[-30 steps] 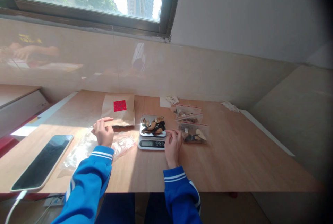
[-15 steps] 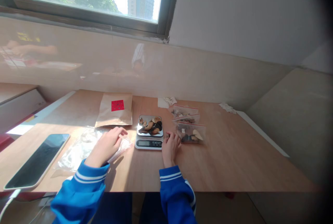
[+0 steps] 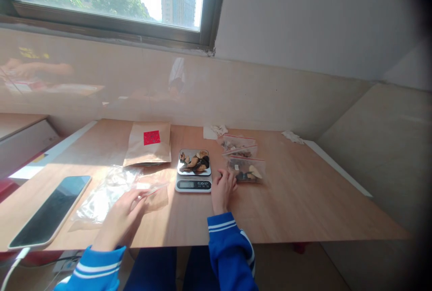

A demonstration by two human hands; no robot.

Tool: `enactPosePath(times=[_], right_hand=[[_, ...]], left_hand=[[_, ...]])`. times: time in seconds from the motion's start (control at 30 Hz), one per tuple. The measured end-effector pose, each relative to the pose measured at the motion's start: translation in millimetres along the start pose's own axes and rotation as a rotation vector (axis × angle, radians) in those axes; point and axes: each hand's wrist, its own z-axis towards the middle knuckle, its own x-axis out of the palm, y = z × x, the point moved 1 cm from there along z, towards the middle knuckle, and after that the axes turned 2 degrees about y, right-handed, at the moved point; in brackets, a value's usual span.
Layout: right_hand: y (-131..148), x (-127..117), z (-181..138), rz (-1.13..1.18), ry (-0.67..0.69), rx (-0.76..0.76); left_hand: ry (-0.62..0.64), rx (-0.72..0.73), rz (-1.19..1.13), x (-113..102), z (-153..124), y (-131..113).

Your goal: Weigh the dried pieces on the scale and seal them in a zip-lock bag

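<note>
My left hand (image 3: 121, 214) pinches the edge of a small clear zip bag (image 3: 158, 198) with a red seal line, which lies on the table left of a digital kitchen scale (image 3: 193, 186). Dark and pale dried slices (image 3: 195, 162) are heaped on the scale's metal plate; the digits on its display are too small to read. Close to the scale's right edge rests my right hand (image 3: 222, 192) with its fingers curled; whatever may be in them is hidden. Just beyond those fingers lies a zip bag of dried pieces (image 3: 248, 170).
More filled zip bags (image 3: 239, 145) lie behind, near crumpled tissue (image 3: 219, 129). A brown paper pouch (image 3: 148, 143) with a red label is at the back left. Loose clear plastic bags (image 3: 108, 194) and a cabled phone (image 3: 50, 212) lie left. A tiled wall (image 3: 253, 97) bounds the table's back.
My left hand has moved down and toward me and now grips the small zip bag's edge. My right hand has stayed beside the scale. The view has shifted slightly.
</note>
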Motion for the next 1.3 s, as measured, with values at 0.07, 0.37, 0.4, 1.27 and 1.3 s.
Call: enactPosePath(times=[0.07, 0.37, 0.4, 1.27, 1.3], right_hand=[[3, -3, 0, 0.031, -0.035, -0.043], [65, 3, -21, 0.102, 0.093, -0.581], [70, 7, -24, 0.07, 0.112, -0.59], [6, -28, -2, 0.181, -0.16, -0.352], [-5, -31, 1, 0.148, -0.169, -0.326]], left_hand=[[-0.111, -0.046, -0.009, -3, 1, -10], [-0.313, -0.131, 0.07, 39, -22, -39], [-0.294, -0.133, 0.167, 45, -25, -39], [-0.316, -0.071, 0.316, 51, -28, -45], [-0.322, -0.068, 0.313, 51, -28, -45]])
